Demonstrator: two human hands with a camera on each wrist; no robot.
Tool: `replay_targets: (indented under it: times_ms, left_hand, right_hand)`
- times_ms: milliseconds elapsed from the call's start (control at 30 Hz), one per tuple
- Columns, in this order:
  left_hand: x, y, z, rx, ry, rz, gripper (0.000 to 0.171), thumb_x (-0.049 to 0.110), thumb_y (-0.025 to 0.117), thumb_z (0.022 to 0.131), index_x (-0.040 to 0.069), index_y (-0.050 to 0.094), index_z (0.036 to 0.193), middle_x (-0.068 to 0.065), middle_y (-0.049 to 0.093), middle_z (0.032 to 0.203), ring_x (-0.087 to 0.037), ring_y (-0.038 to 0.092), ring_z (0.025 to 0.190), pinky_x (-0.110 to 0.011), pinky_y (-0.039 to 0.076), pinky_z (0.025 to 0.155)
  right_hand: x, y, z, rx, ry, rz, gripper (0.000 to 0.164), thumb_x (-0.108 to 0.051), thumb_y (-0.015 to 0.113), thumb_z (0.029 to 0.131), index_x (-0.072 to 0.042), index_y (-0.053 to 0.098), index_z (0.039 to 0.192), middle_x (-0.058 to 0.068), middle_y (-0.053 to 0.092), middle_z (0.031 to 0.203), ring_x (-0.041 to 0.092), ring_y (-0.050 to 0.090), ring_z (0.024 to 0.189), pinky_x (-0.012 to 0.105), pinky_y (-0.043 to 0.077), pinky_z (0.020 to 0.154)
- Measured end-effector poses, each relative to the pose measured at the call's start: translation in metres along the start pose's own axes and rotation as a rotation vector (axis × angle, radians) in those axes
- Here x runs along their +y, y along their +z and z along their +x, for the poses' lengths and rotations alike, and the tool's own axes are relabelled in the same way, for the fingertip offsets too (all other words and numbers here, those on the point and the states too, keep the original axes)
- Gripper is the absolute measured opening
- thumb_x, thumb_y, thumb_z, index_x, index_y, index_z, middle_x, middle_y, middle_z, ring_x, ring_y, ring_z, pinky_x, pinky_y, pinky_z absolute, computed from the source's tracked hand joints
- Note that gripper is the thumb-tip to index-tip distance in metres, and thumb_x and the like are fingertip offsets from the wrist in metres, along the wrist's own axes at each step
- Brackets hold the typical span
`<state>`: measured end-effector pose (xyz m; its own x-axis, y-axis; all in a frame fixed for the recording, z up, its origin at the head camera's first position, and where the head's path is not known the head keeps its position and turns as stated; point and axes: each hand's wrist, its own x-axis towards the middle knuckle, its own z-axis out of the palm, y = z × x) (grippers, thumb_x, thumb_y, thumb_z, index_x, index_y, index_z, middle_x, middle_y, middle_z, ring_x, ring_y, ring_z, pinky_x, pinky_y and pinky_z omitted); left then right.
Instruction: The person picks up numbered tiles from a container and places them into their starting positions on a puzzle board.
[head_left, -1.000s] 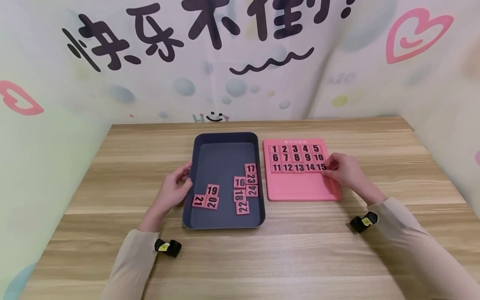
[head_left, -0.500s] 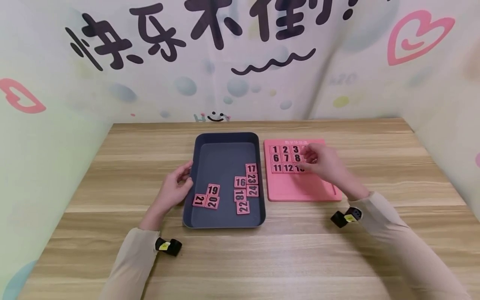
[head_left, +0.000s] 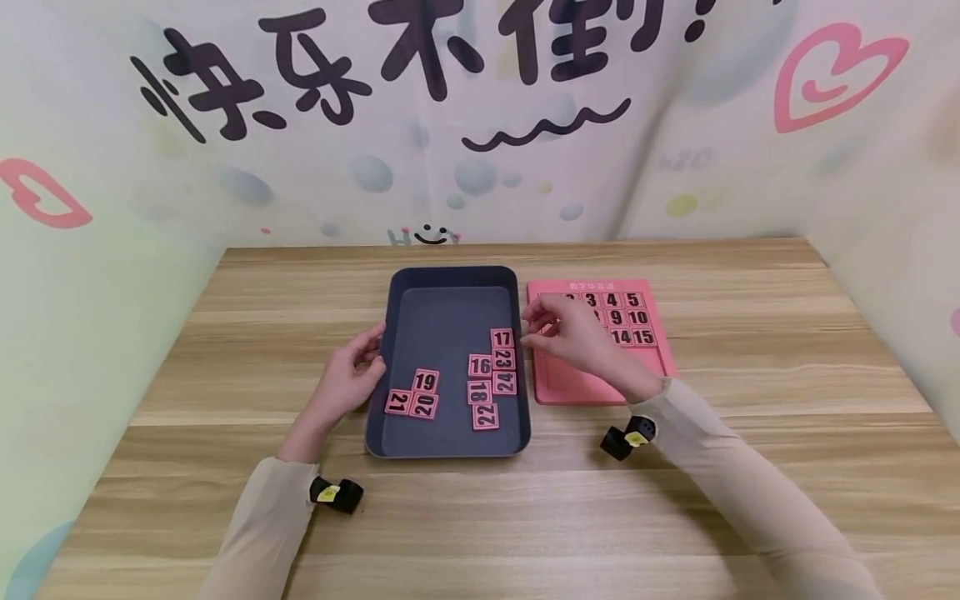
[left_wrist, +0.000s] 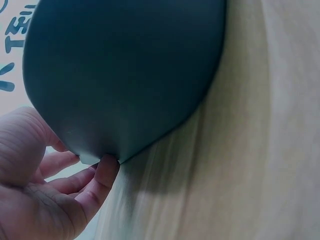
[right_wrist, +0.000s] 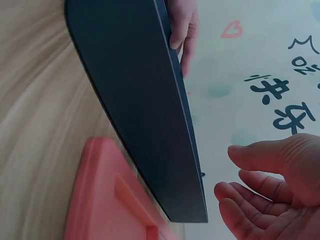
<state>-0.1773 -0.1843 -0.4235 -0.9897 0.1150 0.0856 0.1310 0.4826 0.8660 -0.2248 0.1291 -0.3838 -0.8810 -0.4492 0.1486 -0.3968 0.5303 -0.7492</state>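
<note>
A dark blue-grey tray (head_left: 450, 333) holds several pink number tiles, among them tile 17 (head_left: 502, 338), tile 16 (head_left: 480, 365) and tile 19 (head_left: 426, 382). My left hand (head_left: 350, 372) grips the tray's left side, fingers and thumb at the rim; the left wrist view shows its fingertips against the tray wall. Over the left part of a pink puzzle board (head_left: 570, 387), my right hand (head_left: 576, 337) has its fingertips close to the tray's right rim. Nothing shows between its loosely bent fingers (right_wrist: 250, 197) in the right wrist view. It hides several tiles on the board.
Tiles 14 (head_left: 621, 337) and 15 (head_left: 643, 337) end the board's third row, whose left part is covered. Both items lie on a wooden table (head_left: 480, 525). A printed wall (head_left: 300, 192) stands behind it.
My right hand has moved left from tile 15 at the board's right edge, across the board to the tray's right rim. Left hand, tray and its tiles have stayed put.
</note>
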Motion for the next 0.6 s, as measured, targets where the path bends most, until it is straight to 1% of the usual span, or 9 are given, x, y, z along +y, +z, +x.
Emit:
replay_targets:
  times_ms: [133,333,433,600]
  left_hand:
    - [0.001,0.000,0.000,0.001,0.000,-0.019,0.050,-0.010,0.048,0.085,-0.011,0.041,0.135,-0.033,0.051,0.124,-0.038,0.053,0.107,-0.045,0.044,0.091]
    - [0.002,0.000,0.000,0.007,0.014,-0.020,0.049,-0.011,0.049,0.085,-0.011,0.043,0.133,-0.032,0.053,0.122,-0.037,0.054,0.104,-0.043,0.045,0.089]
    - [0.001,0.000,0.000,0.010,0.021,-0.020,0.048,-0.011,0.049,0.084,-0.012,0.043,0.132,-0.032,0.053,0.122,-0.037,0.055,0.104,-0.042,0.045,0.089]
    - [0.001,0.000,0.000,0.013,0.026,-0.024,0.048,-0.011,0.049,0.084,-0.012,0.043,0.132,-0.033,0.053,0.121,-0.037,0.055,0.104,-0.045,0.044,0.090]
  right_hand:
    - [-0.003,0.011,0.003,-0.027,-0.021,0.027,0.024,0.001,0.072,0.078,0.005,0.062,0.099,0.016,0.065,0.094,0.023,0.062,0.083,0.035,0.053,0.071]
    - [-0.005,0.032,0.008,-0.080,-0.067,0.010,0.021,-0.001,0.072,0.078,0.003,0.065,0.098,0.012,0.066,0.090,0.020,0.062,0.081,0.033,0.052,0.070]
    - [-0.007,0.039,0.009,-0.091,-0.075,-0.013,0.021,-0.001,0.071,0.079,0.002,0.065,0.098,0.012,0.066,0.090,0.021,0.062,0.081,0.033,0.052,0.072]
    - [-0.009,0.048,0.010,-0.082,-0.097,-0.105,0.020,-0.007,0.071,0.080,0.000,0.068,0.098,0.011,0.066,0.093,0.020,0.060,0.081,0.031,0.050,0.072]
